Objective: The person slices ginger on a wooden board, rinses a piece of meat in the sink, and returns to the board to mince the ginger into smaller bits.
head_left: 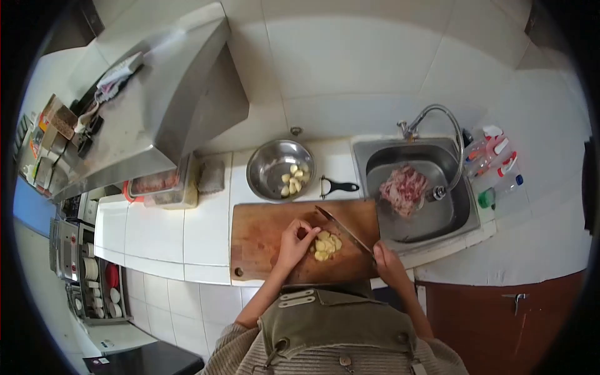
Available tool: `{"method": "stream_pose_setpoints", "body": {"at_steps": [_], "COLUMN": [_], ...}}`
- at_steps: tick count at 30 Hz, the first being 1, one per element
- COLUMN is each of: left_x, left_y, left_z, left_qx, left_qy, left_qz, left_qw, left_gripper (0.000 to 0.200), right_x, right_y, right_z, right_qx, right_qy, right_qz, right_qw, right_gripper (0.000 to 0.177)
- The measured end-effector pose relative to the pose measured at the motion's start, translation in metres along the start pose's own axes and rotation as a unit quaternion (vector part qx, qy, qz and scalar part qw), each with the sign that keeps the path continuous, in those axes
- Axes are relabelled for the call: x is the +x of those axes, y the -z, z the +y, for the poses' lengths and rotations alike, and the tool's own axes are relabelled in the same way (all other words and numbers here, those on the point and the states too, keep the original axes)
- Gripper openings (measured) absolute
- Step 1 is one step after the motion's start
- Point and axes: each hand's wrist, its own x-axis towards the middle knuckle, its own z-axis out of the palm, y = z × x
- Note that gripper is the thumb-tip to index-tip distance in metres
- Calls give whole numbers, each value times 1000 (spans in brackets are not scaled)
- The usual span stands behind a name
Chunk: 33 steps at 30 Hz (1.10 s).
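My right hand [389, 264] is closed around the handle of a kitchen knife [342, 226], at the right edge of the wooden cutting board [256, 232]. The blade slants up and left over the board, just beyond a small pile of pale yellow slices [326, 245] that look like ginger. Left of the pile is my left hand [299, 240], thumb and forefinger brought together at the edge of the slices. Whatever is between those fingertips, if anything, is too small to make out.
Behind the board stand a steel bowl [262, 165] with several peeled garlic cloves [294, 181] and a black-handled peeler [340, 186]. Raw meat [405, 189] lies in the sink [459, 219] under a curved faucet [461, 140]. Spray bottles [497, 156] stand right; a range hood [181, 81] juts out left.
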Motion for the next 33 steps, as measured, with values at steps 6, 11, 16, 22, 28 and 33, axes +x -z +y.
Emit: {"method": "stream_pose_setpoints", "body": {"at_steps": [6,11,16,22,28,33], "left_x": [-7,24,39,44,46,41], "left_y": [28,21,-17,-20,-16,-10], "left_z": [45,83,41,33,37,65], "left_qx": [66,202,309,342,331,322], "left_qy": [-79,-151,-149,-138,-142,-144], "left_qz": [132,103,7,-17,-41,-25], "left_qw": [986,962,939,929,932,935], "left_gripper": [23,18,16,18,16,14], "right_x": [32,51,72,79,82,68], "right_y": [15,-14,-22,-27,-18,-23], "right_z": [-28,-28,-25,-7,-29,-15], "right_qx": [-131,-305,-377,-350,-372,-377], "right_qy": [-20,77,77,107,133,195], "right_qz": [-78,-66,-65,-38,-17,-7], "right_qw": [988,947,921,930,919,905], "right_gripper": [48,53,51,47,45,43]}}
